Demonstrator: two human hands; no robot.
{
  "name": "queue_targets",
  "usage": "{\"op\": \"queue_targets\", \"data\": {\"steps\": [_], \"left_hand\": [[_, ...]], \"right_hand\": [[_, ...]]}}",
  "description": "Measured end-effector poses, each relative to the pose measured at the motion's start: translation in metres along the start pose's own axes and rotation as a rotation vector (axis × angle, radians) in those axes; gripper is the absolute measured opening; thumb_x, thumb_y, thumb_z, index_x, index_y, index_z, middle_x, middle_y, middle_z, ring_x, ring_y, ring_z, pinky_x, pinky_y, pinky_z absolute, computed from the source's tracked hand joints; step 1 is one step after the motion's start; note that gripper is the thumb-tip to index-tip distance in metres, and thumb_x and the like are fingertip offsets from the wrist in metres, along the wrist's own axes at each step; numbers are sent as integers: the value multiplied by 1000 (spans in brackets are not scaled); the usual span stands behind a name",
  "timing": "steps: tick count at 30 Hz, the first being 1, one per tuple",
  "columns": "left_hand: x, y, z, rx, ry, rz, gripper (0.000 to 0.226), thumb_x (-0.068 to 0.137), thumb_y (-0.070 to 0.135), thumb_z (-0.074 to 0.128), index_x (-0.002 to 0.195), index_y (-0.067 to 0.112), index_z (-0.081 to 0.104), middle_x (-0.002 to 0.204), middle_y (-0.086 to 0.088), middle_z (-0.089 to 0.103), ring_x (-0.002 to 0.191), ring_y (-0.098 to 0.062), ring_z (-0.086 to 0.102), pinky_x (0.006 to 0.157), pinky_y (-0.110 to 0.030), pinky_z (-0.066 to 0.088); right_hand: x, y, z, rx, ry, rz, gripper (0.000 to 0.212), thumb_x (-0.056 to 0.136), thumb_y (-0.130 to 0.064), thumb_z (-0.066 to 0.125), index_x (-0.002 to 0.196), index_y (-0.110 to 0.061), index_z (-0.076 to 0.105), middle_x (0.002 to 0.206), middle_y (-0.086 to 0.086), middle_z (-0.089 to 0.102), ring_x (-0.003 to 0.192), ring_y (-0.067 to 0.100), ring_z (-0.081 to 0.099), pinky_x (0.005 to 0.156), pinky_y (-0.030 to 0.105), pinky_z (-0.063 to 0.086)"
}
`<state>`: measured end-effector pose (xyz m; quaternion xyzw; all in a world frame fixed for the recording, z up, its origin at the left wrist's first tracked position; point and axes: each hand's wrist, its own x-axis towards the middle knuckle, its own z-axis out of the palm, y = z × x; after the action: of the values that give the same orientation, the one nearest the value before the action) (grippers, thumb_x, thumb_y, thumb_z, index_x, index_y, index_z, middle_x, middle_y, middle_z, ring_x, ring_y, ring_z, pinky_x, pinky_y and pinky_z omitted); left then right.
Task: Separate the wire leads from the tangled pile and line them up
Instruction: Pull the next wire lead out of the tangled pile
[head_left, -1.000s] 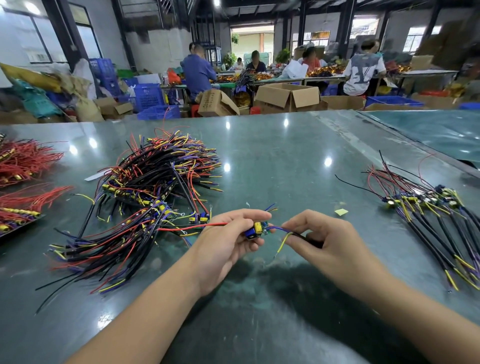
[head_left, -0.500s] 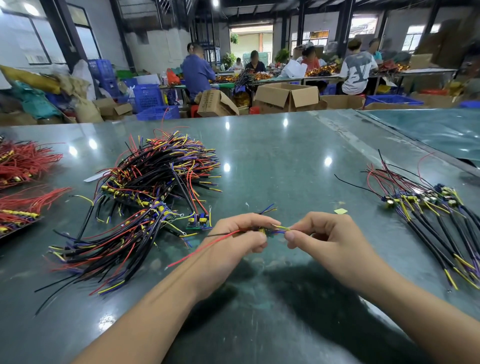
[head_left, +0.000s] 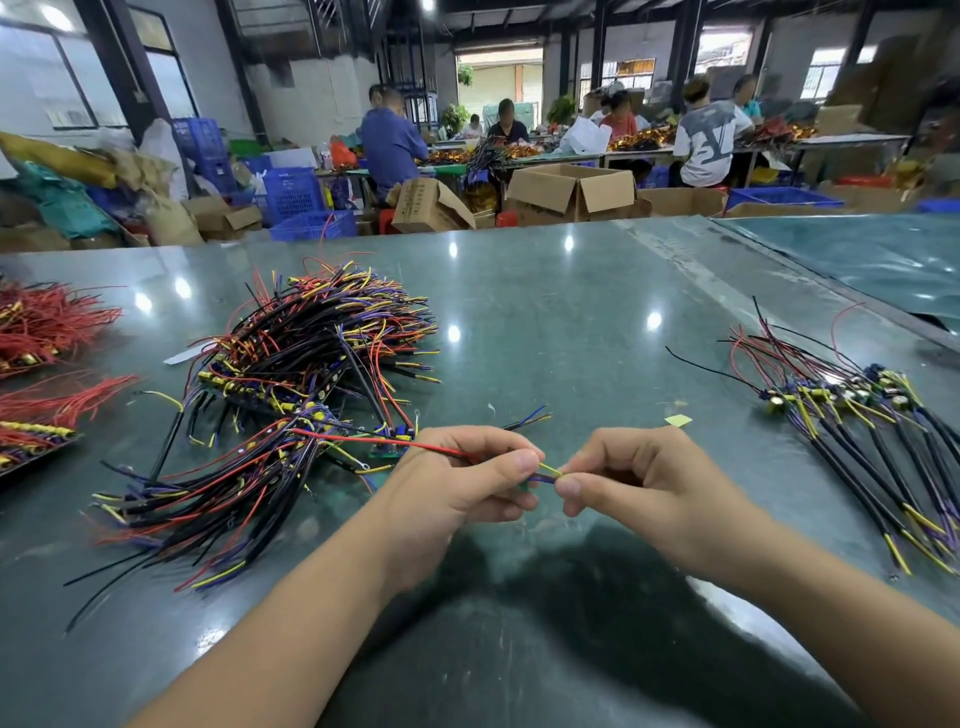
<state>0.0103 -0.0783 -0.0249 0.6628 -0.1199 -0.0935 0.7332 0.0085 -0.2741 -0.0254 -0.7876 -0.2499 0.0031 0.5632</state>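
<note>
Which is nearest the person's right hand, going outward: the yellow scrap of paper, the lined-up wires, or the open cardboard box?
From the right hand, in the head view:
1. Yellow paper scrap, just beyond it on the table.
2. Lined-up wires, off to the right.
3. Open cardboard box, past the table's far edge.

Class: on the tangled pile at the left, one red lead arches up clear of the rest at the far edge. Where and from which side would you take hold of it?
Pinch the red lead near the top of its arch, coming down from above the tangled pile. There it stands free; lower down it probably vanishes among crossing wires.
</note>
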Motion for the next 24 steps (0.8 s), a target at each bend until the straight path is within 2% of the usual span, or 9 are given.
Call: {"op": "queue_targets", "data": {"steps": [2,4,7,10,13,17,19,21,24], "left_hand": [[0,2,-2,8,-22,-2,5,72,19,72,75,19,76,69,-3,70,59,-11,66,57,-20,53],[0,5,-6,24,2,15,3,72,16,79,74,17,76,66,-2,68,58,-10,65,58,-20,53],[1,8,-18,11,95,19,9,64,18,73,71,14,77,62,-2,65,56,-10,64,57,-19,53],[3,10,-26,-19,90,-36,10,64,16,72,71,11,77,64,-4,67,57,-11,65,58,-21,55],[4,10,-25,-17,84,-81,9,65,13,71,70,9,77,65,-5,68,57,-11,65,56,-20,54],[4,14,-31,-88,178,-67,7,65,9,69,67,8,76,63,-5,68,53,-11,64,53,-18,53],[5,14,-35,-131,256,-60,11,71,5,67,64,8,75,63,-4,68,52,-10,64,51,-18,54],[6,14,-35,-143,286,-65,19,79,0,64,64,7,74,63,-4,69,52,-11,64,51,-19,54],[7,13,-34,-143,322,-77,15,83,-1,62,73,6,71,63,-5,69,51,-10,65,51,-18,54]], "right_hand": [[0,-3,-1,59,-54,26,15,87,-21,68,72,-21,70,61,-4,67,51,11,42,51,19,34],[0,-4,-2,72,-65,94,16,89,-17,65,73,-17,70,62,-5,67,46,8,36,44,15,31],[-1,0,-7,-223,-44,99,25,91,-31,59,70,-19,67,52,-9,54,46,7,35,46,19,30],[-3,-1,-13,-434,-62,0,25,91,-42,53,76,-26,62,53,-10,43,50,5,34,49,18,29],[-2,-2,-15,-544,-91,-73,27,91,-46,50,76,-26,60,53,-9,43,51,8,37,50,18,31],[-5,2,-21,-645,-66,-4,47,83,-62,30,83,-25,60,57,-9,50,59,11,47,59,25,40],[-6,5,-33,-640,-58,73,39,88,-55,36,82,-27,62,56,-13,51,58,7,47,59,22,39],[-5,6,-44,-476,-58,123,25,95,-36,47,82,-26,66,55,-13,49,53,4,41,55,21,35],[-4,4,-53,-232,-26,139,20,94,-17,55,80,-15,69,59,-2,59,55,10,50,58,22,41]]}}
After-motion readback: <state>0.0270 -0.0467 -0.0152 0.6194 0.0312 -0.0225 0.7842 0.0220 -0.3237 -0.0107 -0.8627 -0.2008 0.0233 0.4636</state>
